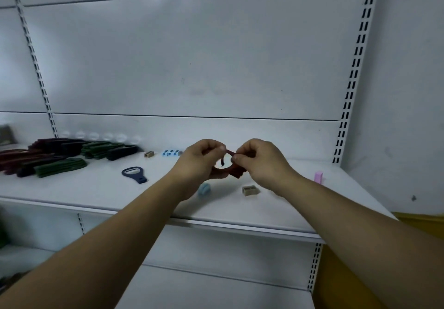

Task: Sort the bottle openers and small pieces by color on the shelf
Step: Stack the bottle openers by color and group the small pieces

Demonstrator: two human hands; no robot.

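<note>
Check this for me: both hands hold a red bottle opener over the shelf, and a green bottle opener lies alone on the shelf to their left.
Wrong in one point: the opener lying alone is a dark blue bottle opener, not green; the head view shows it. The left hand and right hand do hold the red bottle opener over the shelf.

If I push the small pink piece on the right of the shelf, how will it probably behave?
The pink piece stands upright, taller than wide, so a push near its top would probably tip it. It looks small and blocky, so likely light and unlikely to roll. The shelf looks smooth, so a low push may slide it.
</note>
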